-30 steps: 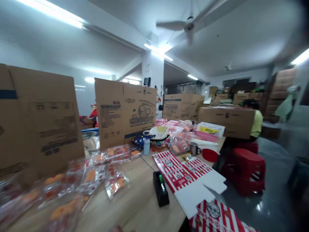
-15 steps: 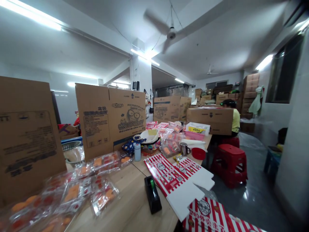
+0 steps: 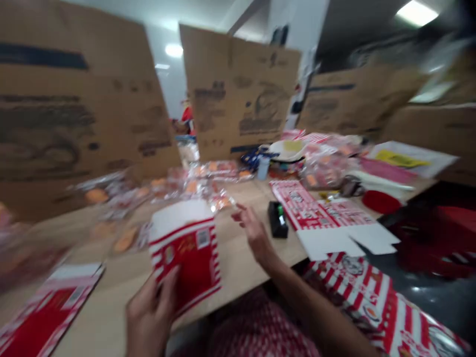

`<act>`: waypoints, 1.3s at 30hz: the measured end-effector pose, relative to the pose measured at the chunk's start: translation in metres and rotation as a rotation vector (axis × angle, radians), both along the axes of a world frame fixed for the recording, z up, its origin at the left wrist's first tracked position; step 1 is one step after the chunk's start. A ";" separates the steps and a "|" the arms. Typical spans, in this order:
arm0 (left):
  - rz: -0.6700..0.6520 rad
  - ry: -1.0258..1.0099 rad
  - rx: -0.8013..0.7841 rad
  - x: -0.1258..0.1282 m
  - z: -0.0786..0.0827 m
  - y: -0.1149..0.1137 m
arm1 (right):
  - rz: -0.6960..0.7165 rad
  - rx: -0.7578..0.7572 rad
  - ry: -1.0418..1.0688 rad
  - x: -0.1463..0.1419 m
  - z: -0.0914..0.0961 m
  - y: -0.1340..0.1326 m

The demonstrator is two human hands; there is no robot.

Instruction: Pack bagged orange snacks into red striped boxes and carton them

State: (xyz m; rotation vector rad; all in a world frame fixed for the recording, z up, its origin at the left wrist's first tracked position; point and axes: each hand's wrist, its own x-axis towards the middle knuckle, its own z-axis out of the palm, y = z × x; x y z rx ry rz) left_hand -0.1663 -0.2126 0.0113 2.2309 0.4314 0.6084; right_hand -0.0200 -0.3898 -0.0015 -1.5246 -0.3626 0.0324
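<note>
My left hand [image 3: 154,302] grips a red-and-white striped cardboard box [image 3: 189,258] at its lower left edge, its white flap pointing up and away. The box is tilted above the table. Out to the right of it, my right hand [image 3: 255,230] is held over the table with nothing in it, fingers stretched and somewhat blurred. Beyond my right hand stands a black tape dispenser [image 3: 278,219]. Another striped box [image 3: 55,307] lies flat at the table's left front.
Clear packets with orange pieces [image 3: 193,187] spread along the table [image 3: 238,267]. Tall cartons [image 3: 241,94] wall off the back. Flat striped boxes [image 3: 297,203] overlap the right edge, near a red lid [image 3: 381,201]. A red stool [image 3: 453,223] stands to the right.
The view has swung down and left. Both my hands have come into view, the left with a striped box in it.
</note>
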 end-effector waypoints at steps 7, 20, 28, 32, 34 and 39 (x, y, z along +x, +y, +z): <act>-0.217 -0.100 -0.162 0.013 -0.035 -0.021 | -0.112 0.296 0.353 -0.006 -0.050 0.041; -0.132 -0.102 -0.062 0.007 -0.048 -0.031 | -0.242 0.325 0.330 0.011 -0.057 0.068; 0.059 -0.048 -0.123 0.011 -0.071 -0.004 | -0.198 0.171 0.179 -0.005 -0.052 0.062; -0.078 0.013 -0.410 0.003 -0.065 0.007 | -0.069 0.052 0.041 -0.030 -0.055 0.051; -0.087 -0.059 -0.524 0.001 -0.062 0.009 | -0.002 0.017 0.059 -0.039 -0.060 0.046; -0.074 -0.112 -0.732 0.000 -0.062 0.011 | 0.140 0.075 0.162 -0.044 -0.071 0.035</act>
